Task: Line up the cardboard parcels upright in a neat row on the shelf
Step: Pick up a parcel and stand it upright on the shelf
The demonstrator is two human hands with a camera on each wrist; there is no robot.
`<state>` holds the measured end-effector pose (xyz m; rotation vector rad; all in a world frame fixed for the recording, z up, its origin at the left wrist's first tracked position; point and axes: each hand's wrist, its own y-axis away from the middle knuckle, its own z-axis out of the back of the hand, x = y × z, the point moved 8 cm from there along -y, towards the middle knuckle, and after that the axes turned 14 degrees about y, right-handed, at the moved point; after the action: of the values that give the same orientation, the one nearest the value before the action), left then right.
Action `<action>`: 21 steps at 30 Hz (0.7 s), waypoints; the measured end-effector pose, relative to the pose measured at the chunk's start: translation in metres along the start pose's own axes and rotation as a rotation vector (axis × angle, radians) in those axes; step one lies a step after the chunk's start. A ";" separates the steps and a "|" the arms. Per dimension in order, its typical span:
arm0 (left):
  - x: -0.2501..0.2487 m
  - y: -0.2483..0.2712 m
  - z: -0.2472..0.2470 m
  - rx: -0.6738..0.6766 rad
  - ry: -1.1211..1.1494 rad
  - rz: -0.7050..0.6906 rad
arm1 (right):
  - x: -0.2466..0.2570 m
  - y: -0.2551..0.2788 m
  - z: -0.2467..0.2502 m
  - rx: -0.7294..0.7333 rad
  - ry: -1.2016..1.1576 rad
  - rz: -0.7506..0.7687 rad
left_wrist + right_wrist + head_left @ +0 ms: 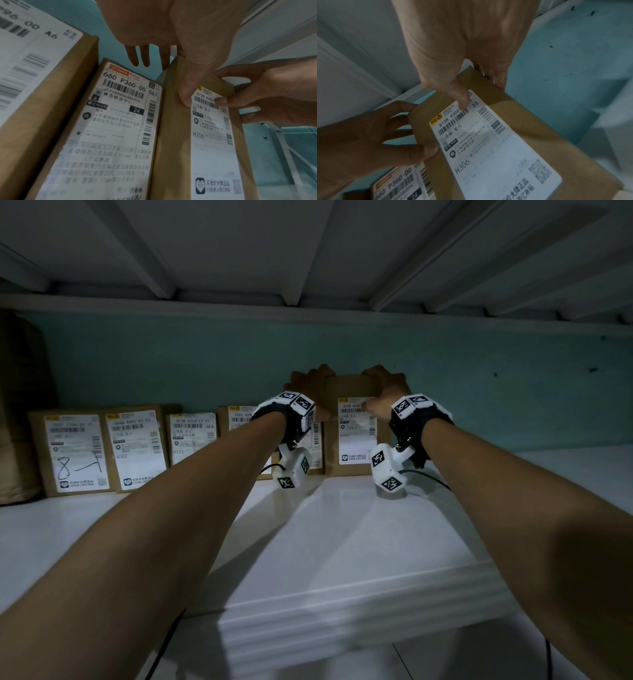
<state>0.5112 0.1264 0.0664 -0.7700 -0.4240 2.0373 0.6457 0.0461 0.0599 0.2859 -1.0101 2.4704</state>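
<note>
The H306 parcel (356,436) stood upright on the white shelf (342,535), at the right end of a row of labelled cardboard parcels set against the teal back wall (479,392). The left hand (305,386) held its upper left corner, thumb (186,93) pressed on the brown front face beside the shipping label (211,142) and the other fingers reaching over the top edge behind it. The right hand (385,390) pinched the upper right corner, thumb (462,100) on the label's top edge and fingers curled round the back. Just beside it on the left stood the 660 P360 parcel (120,128), its side touching or nearly touching; I could not tell which. Further left stood the parcel marked 6E4 (191,436), the X007 parcel (138,446) and a parcel with handwritten pen strokes (73,453).
</note>
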 end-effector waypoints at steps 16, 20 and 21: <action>0.013 -0.019 -0.008 0.012 0.018 0.008 | -0.002 -0.007 -0.007 0.017 -0.025 -0.019; 0.011 -0.018 -0.008 0.036 0.050 -0.009 | -0.002 -0.007 -0.008 0.007 -0.029 -0.011; 0.010 -0.019 -0.008 0.039 0.049 -0.008 | -0.002 -0.007 -0.008 0.005 -0.027 -0.009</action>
<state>0.5240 0.1450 0.0670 -0.7918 -0.3572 2.0095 0.6511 0.0555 0.0576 0.3263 -1.0112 2.4674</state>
